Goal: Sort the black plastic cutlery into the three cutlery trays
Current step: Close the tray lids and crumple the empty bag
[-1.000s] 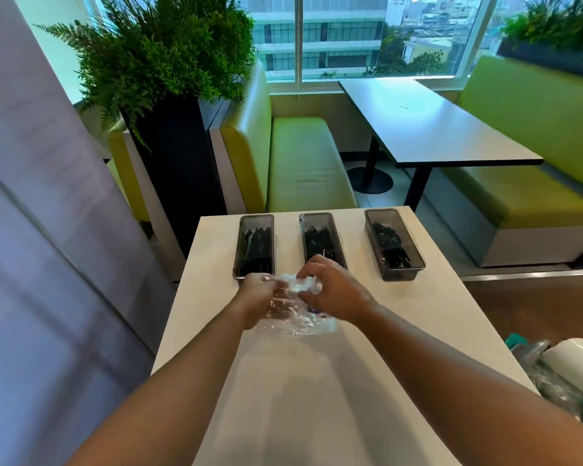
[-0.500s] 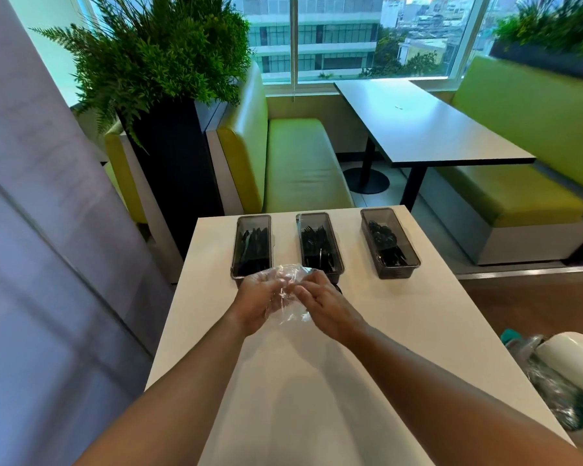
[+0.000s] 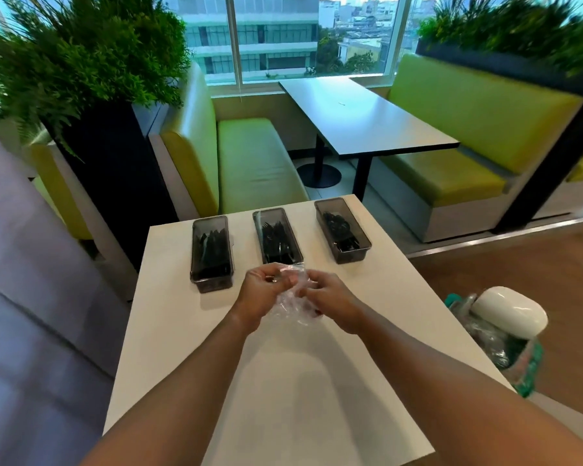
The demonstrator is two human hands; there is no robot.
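Black plastic cutlery (image 3: 278, 242) filling three dark trays (image 3: 343, 235) along white table's (image 3: 182, 331) far edge, my left hand (image 3: 261, 292) and right hand (image 3: 330, 299) pinching crumpled clear plastic bag (image 3: 292, 299)

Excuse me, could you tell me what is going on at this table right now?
A person is sorting black plastic cutlery. The left hand and right hand both pinch a crumpled clear plastic wrapper over the white table, just in front of the middle tray. The left tray, middle tray and right tray each already hold black cutlery. Whether the wrapper holds anything is unclear.
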